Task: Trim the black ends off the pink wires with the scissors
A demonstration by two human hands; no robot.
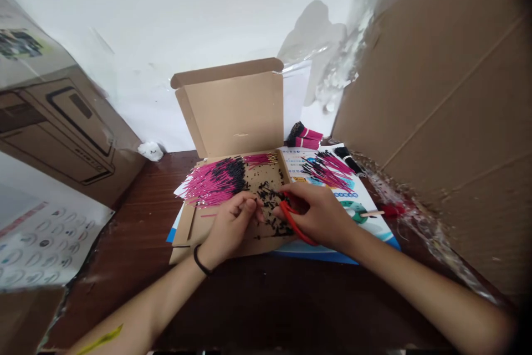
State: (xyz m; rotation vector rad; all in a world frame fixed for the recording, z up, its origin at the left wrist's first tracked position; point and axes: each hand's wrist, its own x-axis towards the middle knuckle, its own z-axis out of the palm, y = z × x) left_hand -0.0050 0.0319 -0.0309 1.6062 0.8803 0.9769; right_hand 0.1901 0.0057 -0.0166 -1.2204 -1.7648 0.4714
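My right hand is closed around a pair of scissors with red handles, over the right side of an open cardboard box. My left hand is pinched just left of the scissors; whatever sits between its fingertips is too small to make out. Beyond the left hand lies a wide pile of thin pink strands with black ends. Small black scraps are scattered across the box floor between and behind my hands. A smaller group of pink strands lies along the back of the box.
Right of the box, loose pink-and-black strands lie on printed sheets. Tied bundles rest behind them, near a wooden stick with a red end. Large cardboard panels and a carton flank the brown table.
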